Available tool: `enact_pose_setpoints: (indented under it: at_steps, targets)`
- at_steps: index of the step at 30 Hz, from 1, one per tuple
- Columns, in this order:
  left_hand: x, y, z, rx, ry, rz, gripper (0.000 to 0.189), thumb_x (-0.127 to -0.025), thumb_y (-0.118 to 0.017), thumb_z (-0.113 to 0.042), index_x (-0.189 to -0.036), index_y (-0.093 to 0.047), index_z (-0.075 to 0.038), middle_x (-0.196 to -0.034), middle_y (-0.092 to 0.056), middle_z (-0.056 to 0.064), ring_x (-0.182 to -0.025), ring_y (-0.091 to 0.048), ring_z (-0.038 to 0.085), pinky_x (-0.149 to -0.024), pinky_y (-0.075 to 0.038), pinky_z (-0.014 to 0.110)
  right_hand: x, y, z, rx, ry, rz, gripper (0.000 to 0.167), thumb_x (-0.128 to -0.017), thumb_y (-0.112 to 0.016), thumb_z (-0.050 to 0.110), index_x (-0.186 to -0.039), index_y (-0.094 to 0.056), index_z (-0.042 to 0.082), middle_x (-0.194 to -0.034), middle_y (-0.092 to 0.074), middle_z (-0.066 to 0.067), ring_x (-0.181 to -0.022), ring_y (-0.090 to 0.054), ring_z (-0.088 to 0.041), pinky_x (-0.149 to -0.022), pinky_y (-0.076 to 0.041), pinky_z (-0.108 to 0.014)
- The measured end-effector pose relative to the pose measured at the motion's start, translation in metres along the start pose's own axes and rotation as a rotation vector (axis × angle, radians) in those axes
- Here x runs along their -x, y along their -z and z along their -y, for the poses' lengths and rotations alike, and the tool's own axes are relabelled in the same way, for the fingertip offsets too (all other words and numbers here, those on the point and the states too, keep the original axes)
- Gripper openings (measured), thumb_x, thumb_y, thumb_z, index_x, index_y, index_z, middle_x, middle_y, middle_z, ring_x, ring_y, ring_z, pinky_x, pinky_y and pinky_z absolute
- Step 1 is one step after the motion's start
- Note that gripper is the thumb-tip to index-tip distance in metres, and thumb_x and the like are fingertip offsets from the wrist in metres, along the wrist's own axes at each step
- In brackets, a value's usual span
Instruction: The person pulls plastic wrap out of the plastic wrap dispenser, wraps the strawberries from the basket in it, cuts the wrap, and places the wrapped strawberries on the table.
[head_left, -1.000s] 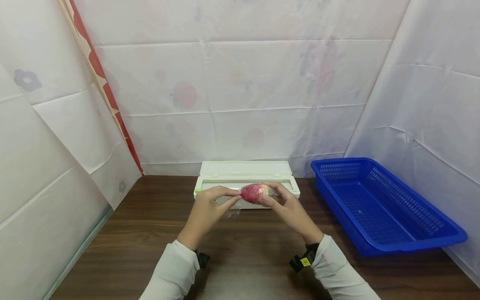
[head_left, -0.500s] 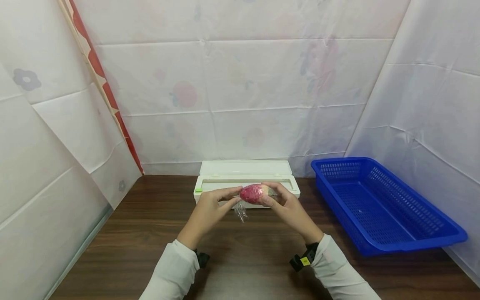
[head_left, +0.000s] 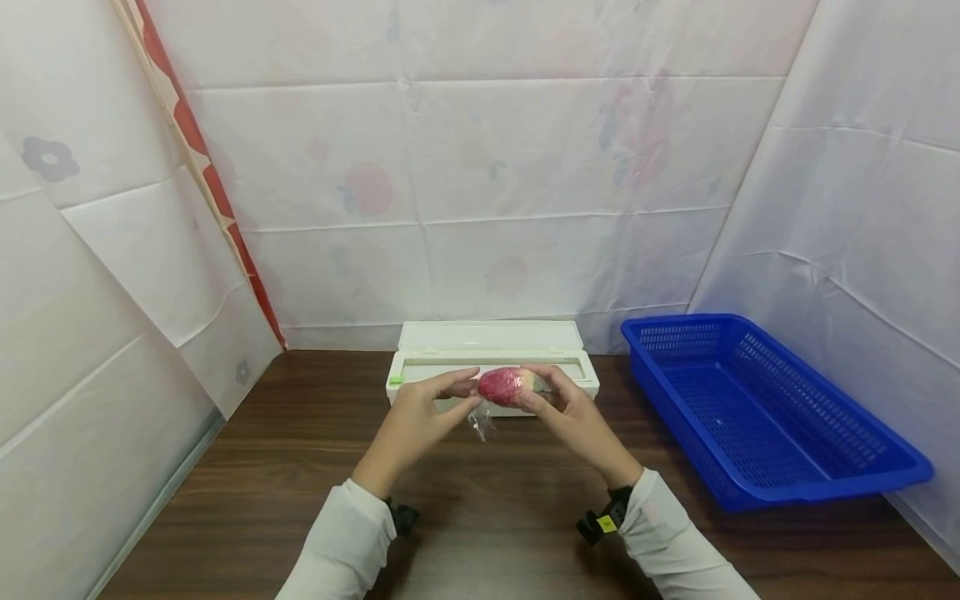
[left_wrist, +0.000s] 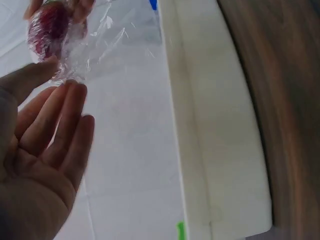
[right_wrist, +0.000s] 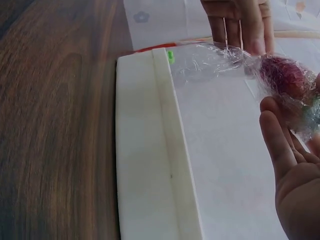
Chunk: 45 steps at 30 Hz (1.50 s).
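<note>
A red oval, fruit-like thing with a pale yellow end is wrapped in clear cling film and held up in front of a white box. My right hand pinches its yellow end between thumb and fingers. At the red end is my left hand, its thumb and fingers stretched out and apart, fingertips right at the film. A loose crinkled tail of film hangs below that end. In the left wrist view the wrapped thing lies beyond the left thumb; the right wrist view shows the film trailing off it.
Behind the hands, the white box stands on the dark wooden table with its lid raised and a green tab at its left. To the right sits a blue perforated basket. White patterned sheets enclose the table.
My left fingers have opened away from the red end, which they pinched a second ago. The film tail has dropped below it. My right hand keeps its hold.
</note>
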<state>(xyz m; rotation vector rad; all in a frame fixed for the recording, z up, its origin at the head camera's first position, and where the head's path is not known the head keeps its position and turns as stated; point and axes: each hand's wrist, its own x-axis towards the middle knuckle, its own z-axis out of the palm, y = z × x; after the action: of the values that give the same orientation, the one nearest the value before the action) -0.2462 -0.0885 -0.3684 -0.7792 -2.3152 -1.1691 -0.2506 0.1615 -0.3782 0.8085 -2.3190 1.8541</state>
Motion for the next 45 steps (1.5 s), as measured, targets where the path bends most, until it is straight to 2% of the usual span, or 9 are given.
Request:
enact_pose_setpoints:
  at_steps: [5, 10, 15, 23, 30, 33, 38, 42, 45]
  targets:
    - [-0.001, 0.006, -0.004, -0.052, 0.011, -0.001, 0.035, -0.087, -0.081, -0.022, -0.12, -0.074, -0.011, -0.099, -0.074, 0.001, -0.087, -0.069, 0.013, -0.08, -0.058, 0.038, 0.001, 0.0, 0.001, 0.03, 0.011, -0.02, 0.04, -0.103, -0.06, 0.024, -0.14, -0.051, 0.014, -0.13, -0.058, -0.012, -0.104, -0.067, -0.024, -0.084, -0.057, -0.034]
    - [-0.001, 0.002, -0.006, -0.047, 0.065, 0.049, 0.032, -0.084, -0.083, -0.022, -0.114, -0.077, -0.012, -0.09, -0.071, -0.005, -0.079, -0.066, 0.008, -0.071, -0.058, 0.032, 0.002, -0.002, 0.002, 0.034, 0.0, -0.014, 0.041, -0.102, -0.061, 0.024, -0.141, -0.052, 0.014, -0.131, -0.058, -0.012, -0.104, -0.065, -0.031, -0.083, -0.057, -0.032]
    - [0.0, -0.003, -0.006, -0.059, 0.088, 0.028, 0.029, -0.084, -0.082, -0.019, -0.112, -0.078, -0.01, -0.084, -0.07, -0.007, -0.074, -0.064, 0.006, -0.068, -0.056, 0.026, 0.002, -0.004, 0.003, 0.058, 0.01, -0.004, 0.04, -0.102, -0.062, 0.024, -0.14, -0.053, 0.013, -0.128, -0.059, -0.012, -0.097, -0.065, -0.034, -0.075, -0.056, -0.03]
    - [0.002, -0.011, -0.003, -0.043, 0.12, 0.014, 0.027, -0.087, -0.079, -0.018, -0.114, -0.077, -0.012, -0.096, -0.076, -0.005, -0.085, -0.069, 0.006, -0.073, -0.058, 0.026, 0.001, -0.006, 0.001, 0.075, 0.059, -0.03, 0.036, -0.1, -0.064, 0.016, -0.135, -0.057, 0.008, -0.131, -0.052, -0.015, -0.099, -0.065, -0.027, -0.079, -0.057, -0.033]
    - [0.003, -0.017, -0.005, -0.037, 0.149, -0.052, 0.03, -0.086, -0.08, -0.01, -0.115, -0.075, -0.005, -0.095, -0.076, 0.002, -0.086, -0.071, 0.012, -0.071, -0.059, 0.029, 0.002, -0.009, -0.003, 0.07, 0.046, -0.037, 0.036, -0.1, -0.064, 0.016, -0.135, -0.057, 0.007, -0.13, -0.056, -0.015, -0.094, -0.067, -0.024, -0.077, -0.057, -0.033]
    - [0.002, -0.018, -0.005, -0.001, 0.187, -0.07, 0.03, -0.087, -0.079, -0.01, -0.116, -0.075, -0.005, -0.095, -0.076, 0.002, -0.087, -0.071, 0.012, -0.073, -0.059, 0.029, 0.002, -0.009, -0.005, 0.064, 0.043, -0.031, 0.037, -0.102, -0.062, 0.018, -0.137, -0.056, 0.008, -0.131, -0.056, -0.014, -0.089, -0.068, -0.022, -0.076, -0.057, -0.032]
    - [0.002, -0.021, -0.004, 0.105, 0.244, -0.079, 0.029, -0.09, -0.076, -0.01, -0.118, -0.074, -0.004, -0.099, -0.076, 0.004, -0.093, -0.071, 0.015, -0.08, -0.059, 0.034, 0.001, -0.01, -0.005, 0.091, 0.054, -0.053, 0.038, -0.102, -0.062, 0.018, -0.138, -0.056, 0.008, -0.131, -0.058, -0.012, -0.096, -0.066, -0.022, -0.078, -0.057, -0.032]
    - [0.002, -0.024, -0.003, 0.206, 0.292, -0.06, 0.032, -0.093, -0.073, -0.01, -0.123, -0.07, -0.002, -0.105, -0.075, 0.007, -0.099, -0.07, 0.019, -0.084, -0.058, 0.036, 0.001, -0.011, -0.004, 0.13, 0.06, -0.086, 0.041, -0.1, -0.065, 0.015, -0.138, -0.055, 0.005, -0.124, -0.062, -0.011, -0.104, -0.06, -0.024, -0.081, -0.056, -0.032]
    - [0.002, -0.026, -0.002, 0.293, 0.353, -0.036, 0.035, -0.095, -0.07, -0.015, -0.129, -0.067, -0.003, -0.11, -0.073, 0.008, -0.1, -0.07, 0.02, -0.083, -0.058, 0.035, 0.0, -0.013, -0.003, 0.13, 0.048, -0.104, 0.04, -0.099, -0.065, 0.011, -0.136, -0.054, 0.001, -0.121, -0.064, -0.013, -0.105, -0.059, -0.025, -0.082, -0.055, -0.031]
